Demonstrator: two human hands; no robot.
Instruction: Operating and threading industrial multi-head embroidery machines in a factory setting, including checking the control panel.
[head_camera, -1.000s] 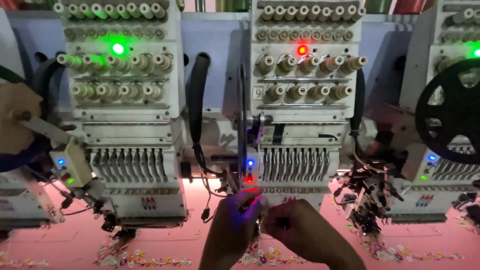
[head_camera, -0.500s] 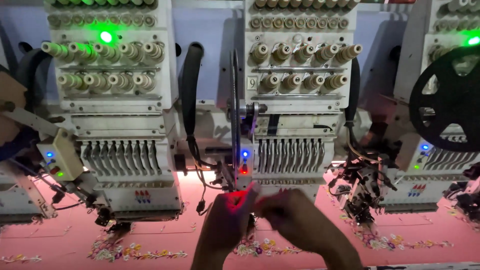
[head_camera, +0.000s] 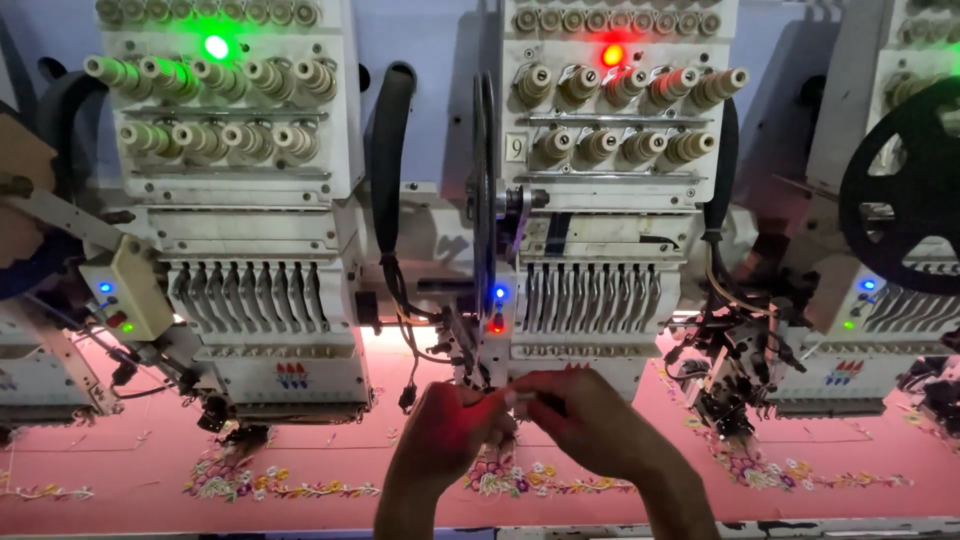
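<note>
My left hand (head_camera: 447, 432) and my right hand (head_camera: 585, 420) meet fingertip to fingertip just under the middle embroidery head (head_camera: 600, 240), below its small red and blue lamps (head_camera: 497, 310). The fingers of both hands pinch together; anything held between them is too small to make out, perhaps a thread. A red glow falls on my left hand. Beneath the hands lies pink fabric (head_camera: 330, 450) with a stitched flower border (head_camera: 520, 482).
A second embroidery head (head_camera: 250, 230) with a green light stands at the left, a third (head_camera: 900, 300) with a black reel (head_camera: 905, 185) at the right. Sequin devices and cables (head_camera: 735, 370) hang beside the middle head. The table's front edge (head_camera: 800, 527) runs along the bottom.
The view has drawn closer to the middle head. Both hands have risen slightly toward the needle area and stay pinched together.
</note>
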